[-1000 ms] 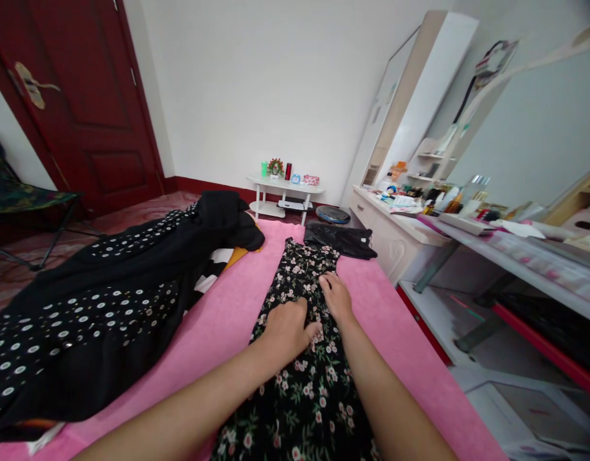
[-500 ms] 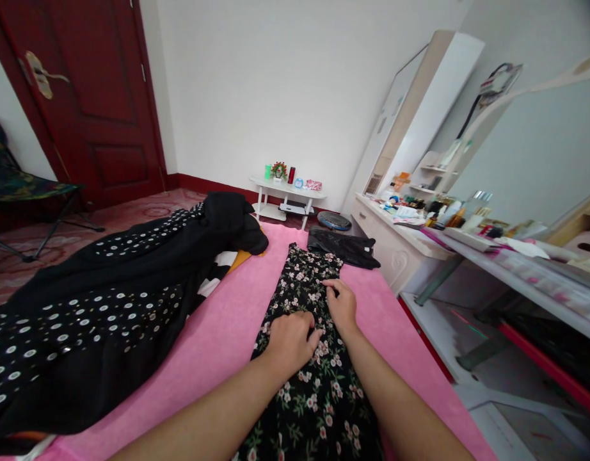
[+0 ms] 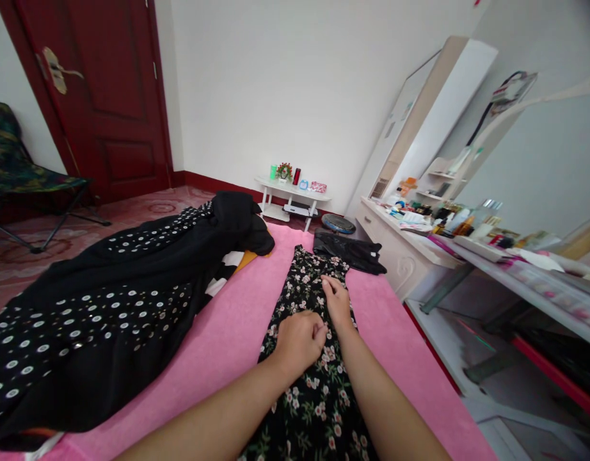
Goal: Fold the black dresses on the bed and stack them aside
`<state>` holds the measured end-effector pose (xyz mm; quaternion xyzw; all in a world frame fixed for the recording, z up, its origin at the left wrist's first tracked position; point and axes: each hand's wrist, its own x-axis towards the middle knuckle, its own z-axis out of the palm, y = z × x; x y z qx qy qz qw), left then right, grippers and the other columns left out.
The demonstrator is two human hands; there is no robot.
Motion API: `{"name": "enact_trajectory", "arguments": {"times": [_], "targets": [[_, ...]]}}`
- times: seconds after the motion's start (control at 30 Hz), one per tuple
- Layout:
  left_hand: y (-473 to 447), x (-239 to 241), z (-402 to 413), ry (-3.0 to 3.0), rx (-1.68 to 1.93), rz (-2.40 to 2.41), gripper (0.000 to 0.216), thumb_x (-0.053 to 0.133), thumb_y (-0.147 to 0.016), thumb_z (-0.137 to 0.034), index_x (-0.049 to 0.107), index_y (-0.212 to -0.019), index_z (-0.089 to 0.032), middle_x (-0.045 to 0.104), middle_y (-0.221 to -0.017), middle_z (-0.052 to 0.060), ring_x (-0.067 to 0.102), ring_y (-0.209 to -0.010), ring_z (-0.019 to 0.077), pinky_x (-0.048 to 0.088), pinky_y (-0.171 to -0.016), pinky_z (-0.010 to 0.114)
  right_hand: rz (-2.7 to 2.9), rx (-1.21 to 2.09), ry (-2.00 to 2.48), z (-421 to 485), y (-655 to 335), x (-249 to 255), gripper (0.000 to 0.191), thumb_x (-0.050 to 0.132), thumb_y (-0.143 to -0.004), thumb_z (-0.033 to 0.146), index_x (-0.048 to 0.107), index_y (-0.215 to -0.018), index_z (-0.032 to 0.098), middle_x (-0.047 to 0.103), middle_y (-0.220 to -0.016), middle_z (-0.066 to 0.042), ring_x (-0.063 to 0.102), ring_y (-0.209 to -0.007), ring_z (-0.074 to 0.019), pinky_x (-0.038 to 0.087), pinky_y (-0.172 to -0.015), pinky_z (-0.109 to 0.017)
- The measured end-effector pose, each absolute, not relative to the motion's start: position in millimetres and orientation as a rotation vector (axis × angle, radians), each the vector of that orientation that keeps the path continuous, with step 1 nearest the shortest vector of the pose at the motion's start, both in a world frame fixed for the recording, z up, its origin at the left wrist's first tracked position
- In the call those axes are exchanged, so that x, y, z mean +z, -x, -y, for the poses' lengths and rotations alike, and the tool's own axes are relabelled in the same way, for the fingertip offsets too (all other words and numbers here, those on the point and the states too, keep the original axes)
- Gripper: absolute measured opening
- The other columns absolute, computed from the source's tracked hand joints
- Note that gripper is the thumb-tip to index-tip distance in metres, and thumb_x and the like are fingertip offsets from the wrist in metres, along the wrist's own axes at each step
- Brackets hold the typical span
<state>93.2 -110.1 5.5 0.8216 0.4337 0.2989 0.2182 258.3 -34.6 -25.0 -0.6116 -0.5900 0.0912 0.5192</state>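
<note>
The pink cover (image 3: 391, 320) had a black floral dress (image 3: 318, 397) spread lengthwise on it. The left hand (image 3: 302, 339) was mostly curled, the right hand (image 3: 337, 302) kinda half-open, both over the dress; no telling whether either gripped fabric.

One left hand (image 3: 299, 339) and one right hand (image 3: 338, 302) are showing over one floral dress (image 3: 321, 400) at six o'clock. At twelve, one low table (image 3: 292, 188) is carrying five things on top: one green cup (image 3: 273, 171), one plant (image 3: 284, 171), one red cylinder (image 3: 296, 176), one blue item (image 3: 303, 184), one pink box (image 3: 318, 187). One door (image 3: 119, 109) is standing at ten.
</note>
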Motion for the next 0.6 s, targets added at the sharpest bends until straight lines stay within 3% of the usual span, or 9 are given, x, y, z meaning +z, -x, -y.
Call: {"name": "enact_trajectory", "arguments": {"times": [0.13,0.23,0.43,0.6], "targets": [[-95,13,116,-2.218,0.948,-1.047,0.015,0.050,-0.083,-0.027,0.058,-0.071,-0.021,0.060,-0.070,-0.002,0.055,-0.065,0.0123,0.038,-0.061,0.024,1.244,0.216,1.435,36,-263,-27,0.043,0.044,-0.084,0.043,0.065,-0.106,0.013,0.065,-0.113,-0.012,0.058,-0.106,-0.0209,0.044,-0.094,-0.035],[-94,17,118,-2.202,0.964,-1.042,0.016,0.048,-0.085,-0.026,0.057,-0.073,-0.021,0.060,-0.072,-0.002,0.054,-0.066,0.0128,0.039,-0.063,0.025,1.166,0.245,1.454,35,-265,-30,0.046,0.047,-0.081,0.041,0.063,-0.110,0.010,0.065,-0.112,-0.013,0.061,-0.096,-0.0211,0.048,-0.086,-0.035],[-89,9,108,-2.340,0.988,-1.158,0.019,0.050,-0.083,-0.020,0.063,-0.097,-0.022,0.060,-0.105,0.004,0.050,-0.102,0.0210,0.038,-0.090,0.034,1.166,0.138,1.646,35,-271,-33,0.044,0.047,-0.075,0.030,0.064,-0.109,0.008,0.069,-0.100,-0.013,0.061,-0.070,-0.0183,0.051,-0.071,-0.032],[-90,0,109,-2.442,0.838,-1.161,0.023,0.047,-0.084,-0.018,0.064,-0.099,-0.020,0.058,-0.103,0.006,0.049,-0.100,0.0220,0.040,-0.089,0.037,1.202,0.015,1.856,40,-277,-28,0.035,0.044,-0.070,0.021,0.071,-0.091,0.012,0.068,-0.093,-0.011,0.062,-0.081,-0.0214,0.047,-0.083,-0.034]]}}
